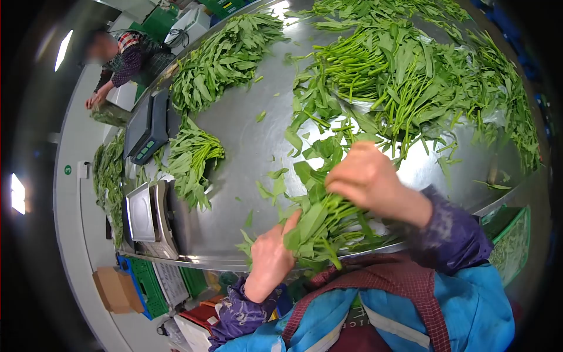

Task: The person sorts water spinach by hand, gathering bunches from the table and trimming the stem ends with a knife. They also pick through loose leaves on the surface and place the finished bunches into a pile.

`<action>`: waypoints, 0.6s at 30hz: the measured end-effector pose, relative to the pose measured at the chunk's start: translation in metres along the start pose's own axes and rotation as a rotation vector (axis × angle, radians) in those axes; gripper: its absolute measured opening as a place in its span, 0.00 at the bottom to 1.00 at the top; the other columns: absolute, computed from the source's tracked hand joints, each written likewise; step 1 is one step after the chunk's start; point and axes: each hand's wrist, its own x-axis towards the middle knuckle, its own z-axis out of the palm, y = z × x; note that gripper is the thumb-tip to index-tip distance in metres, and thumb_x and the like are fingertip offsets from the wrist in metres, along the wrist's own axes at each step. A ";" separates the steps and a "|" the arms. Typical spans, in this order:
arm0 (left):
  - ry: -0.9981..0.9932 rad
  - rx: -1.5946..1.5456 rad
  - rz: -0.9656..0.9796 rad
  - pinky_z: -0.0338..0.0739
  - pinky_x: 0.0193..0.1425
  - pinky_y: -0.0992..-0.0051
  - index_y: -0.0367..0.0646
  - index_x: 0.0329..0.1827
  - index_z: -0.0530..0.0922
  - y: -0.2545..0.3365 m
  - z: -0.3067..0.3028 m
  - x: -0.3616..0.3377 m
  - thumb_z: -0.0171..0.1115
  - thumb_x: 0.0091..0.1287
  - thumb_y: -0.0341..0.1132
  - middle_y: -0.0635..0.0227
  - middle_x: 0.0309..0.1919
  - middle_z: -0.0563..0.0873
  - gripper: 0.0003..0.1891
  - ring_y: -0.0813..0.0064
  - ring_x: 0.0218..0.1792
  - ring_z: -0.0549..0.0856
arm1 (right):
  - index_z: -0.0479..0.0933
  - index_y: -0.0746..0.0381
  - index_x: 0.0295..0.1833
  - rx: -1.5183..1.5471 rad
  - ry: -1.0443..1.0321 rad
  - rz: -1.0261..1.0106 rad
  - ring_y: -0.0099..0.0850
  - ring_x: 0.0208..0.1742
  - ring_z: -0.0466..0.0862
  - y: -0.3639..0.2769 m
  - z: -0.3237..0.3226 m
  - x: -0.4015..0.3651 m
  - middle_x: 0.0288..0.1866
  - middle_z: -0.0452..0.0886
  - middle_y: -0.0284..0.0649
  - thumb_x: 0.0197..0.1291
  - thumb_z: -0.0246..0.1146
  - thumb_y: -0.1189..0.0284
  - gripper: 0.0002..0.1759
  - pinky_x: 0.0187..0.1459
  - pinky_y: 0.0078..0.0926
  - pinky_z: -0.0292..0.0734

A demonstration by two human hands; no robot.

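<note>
A bunch of water spinach (319, 226), long green leaves with thin stems, lies across my left hand (272, 255) at the near edge of the metal table. The fingers of that hand are wrapped round the leafy side, partly hidden under leaves. My right hand (369, 176) is closed just above the stems, its fingertips pinching some of the greens; exactly which stems cannot be seen. Beyond it spreads a big heap of water spinach (404, 76), stems and leaves mixed. A smaller bunch (193, 155) rests on the table to the left.
A long leafy pile (226, 58) lies at the far left of the steel table (246, 123). Two scales, one dark (146, 126) and one silver (146, 214), stand along the left side. Across there, a person (126, 61) handles a bag. Green crates (146, 281) sit below.
</note>
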 end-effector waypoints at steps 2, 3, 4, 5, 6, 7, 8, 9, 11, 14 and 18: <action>0.065 0.001 0.020 0.73 0.27 0.63 0.48 0.59 0.71 0.000 -0.001 -0.004 0.58 0.51 0.26 0.57 0.25 0.77 0.27 0.57 0.25 0.80 | 0.79 0.56 0.26 -0.108 0.258 0.159 0.37 0.27 0.79 0.018 -0.016 0.006 0.24 0.80 0.36 0.48 0.64 0.70 0.03 0.35 0.34 0.71; 0.074 0.058 0.034 0.72 0.26 0.63 0.48 0.59 0.71 -0.001 -0.002 -0.005 0.57 0.50 0.25 0.58 0.24 0.76 0.28 0.58 0.24 0.79 | 0.80 0.57 0.27 -0.199 0.328 0.237 0.38 0.27 0.79 0.036 -0.023 0.005 0.24 0.80 0.37 0.48 0.63 0.72 0.02 0.38 0.32 0.72; 0.087 0.114 0.053 0.72 0.26 0.64 0.48 0.59 0.71 -0.002 -0.003 -0.004 0.57 0.49 0.24 0.59 0.23 0.75 0.30 0.59 0.23 0.78 | 0.80 0.58 0.32 0.028 0.298 0.491 0.38 0.33 0.80 0.044 -0.035 0.007 0.26 0.80 0.39 0.47 0.64 0.73 0.05 0.41 0.30 0.73; 0.094 0.110 0.055 0.72 0.26 0.64 0.48 0.59 0.71 -0.002 -0.004 -0.003 0.57 0.49 0.24 0.59 0.23 0.75 0.30 0.59 0.23 0.78 | 0.80 0.58 0.37 -0.036 0.251 0.420 0.38 0.38 0.80 0.044 -0.043 0.009 0.32 0.80 0.39 0.46 0.65 0.73 0.09 0.43 0.30 0.73; 0.092 0.131 0.075 0.71 0.26 0.64 0.49 0.60 0.70 -0.002 -0.004 -0.003 0.57 0.48 0.24 0.61 0.22 0.74 0.31 0.60 0.22 0.77 | 0.79 0.58 0.42 -0.098 0.203 0.350 0.38 0.43 0.80 0.043 -0.047 0.010 0.37 0.80 0.39 0.45 0.65 0.74 0.14 0.45 0.30 0.73; 0.080 0.153 0.097 0.71 0.26 0.64 0.49 0.61 0.70 -0.002 -0.003 -0.004 0.57 0.47 0.23 0.62 0.22 0.73 0.32 0.61 0.22 0.76 | 0.77 0.57 0.45 -0.095 0.104 0.223 0.38 0.46 0.78 0.040 -0.040 0.009 0.44 0.78 0.39 0.44 0.66 0.73 0.18 0.45 0.30 0.74; 0.070 0.152 0.103 0.71 0.26 0.64 0.49 0.61 0.70 -0.002 -0.004 -0.004 0.57 0.47 0.23 0.62 0.22 0.73 0.32 0.61 0.22 0.76 | 0.76 0.56 0.49 -0.090 0.009 0.099 0.39 0.49 0.77 0.033 -0.034 0.011 0.51 0.75 0.39 0.44 0.66 0.73 0.22 0.45 0.30 0.74; 0.038 0.178 0.140 0.71 0.27 0.64 0.49 0.62 0.69 -0.002 -0.004 -0.002 0.57 0.47 0.23 0.62 0.22 0.73 0.33 0.61 0.23 0.76 | 0.75 0.53 0.51 -0.072 -0.036 0.123 0.40 0.51 0.76 0.035 -0.035 0.009 0.56 0.72 0.38 0.42 0.67 0.71 0.25 0.49 0.34 0.72; 0.004 0.207 0.181 0.71 0.27 0.64 0.50 0.62 0.68 -0.001 -0.005 0.000 0.57 0.46 0.24 0.62 0.22 0.73 0.34 0.61 0.24 0.76 | 0.76 0.51 0.50 0.116 -0.419 -0.074 0.37 0.50 0.75 0.008 -0.001 0.007 0.50 0.75 0.37 0.39 0.70 0.65 0.27 0.51 0.38 0.68; -0.008 0.127 0.220 0.70 0.27 0.64 0.48 0.63 0.67 0.000 -0.006 -0.001 0.57 0.47 0.24 0.63 0.21 0.71 0.34 0.60 0.24 0.75 | 0.80 0.54 0.36 0.051 -0.453 -0.103 0.33 0.39 0.77 0.017 0.004 0.003 0.33 0.80 0.35 0.44 0.67 0.68 0.10 0.44 0.34 0.69; -0.001 0.013 0.206 0.71 0.30 0.64 0.45 0.62 0.68 -0.009 -0.003 -0.008 0.59 0.48 0.26 0.62 0.24 0.76 0.32 0.60 0.26 0.77 | 0.81 0.58 0.37 -0.127 -0.069 0.305 0.37 0.38 0.80 0.078 -0.051 -0.004 0.30 0.81 0.41 0.45 0.66 0.68 0.11 0.41 0.34 0.74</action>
